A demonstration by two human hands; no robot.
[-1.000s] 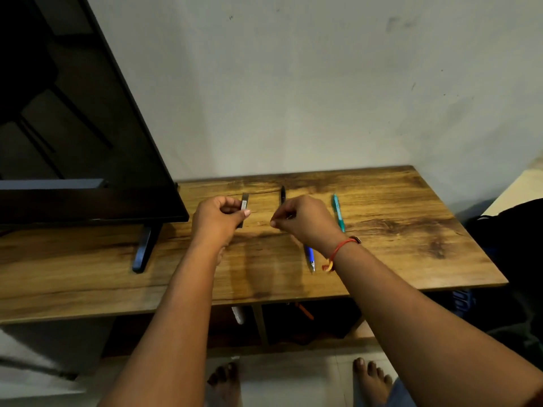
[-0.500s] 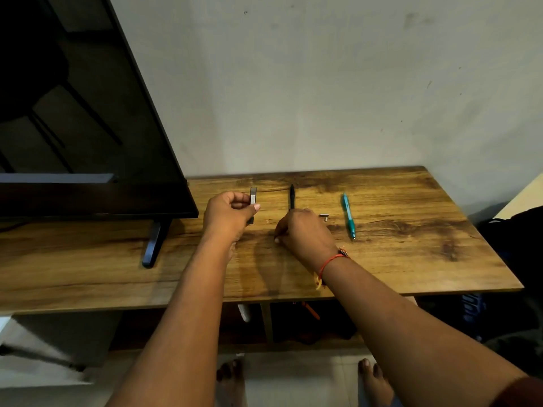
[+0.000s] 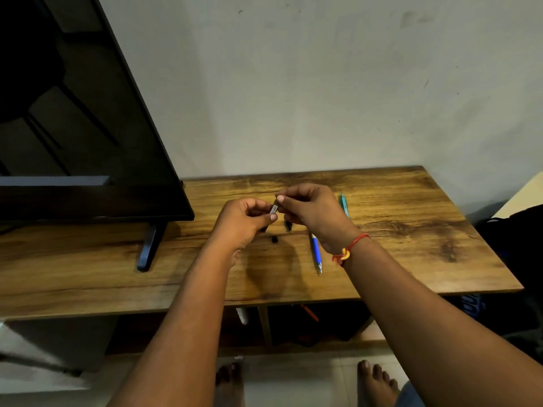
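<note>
My left hand (image 3: 244, 221) grips a dark pen barrel (image 3: 274, 209) with a small white label, held upright above the wooden table (image 3: 411, 236). My right hand (image 3: 313, 210), with a red thread on its wrist, pinches the barrel's upper end with thumb and fingertips. The two hands nearly touch. A small black piece (image 3: 274, 238) lies on the table just below them. A black pen part (image 3: 288, 226) shows from under my right hand. A blue pen (image 3: 316, 251) lies by my right wrist and a teal pen (image 3: 343, 204) lies behind my right hand.
A large black screen (image 3: 88, 142) stands on the table's left half on a dark foot (image 3: 148, 248). A grey wall rises directly behind the table. A shelf with odd items sits under the tabletop. My bare feet (image 3: 377, 383) stand on the tiled floor.
My right hand has lifted off the table and moved left to the top of the barrel in my left hand. The blue pen is uncovered again, and the camera has shifted slightly.
</note>
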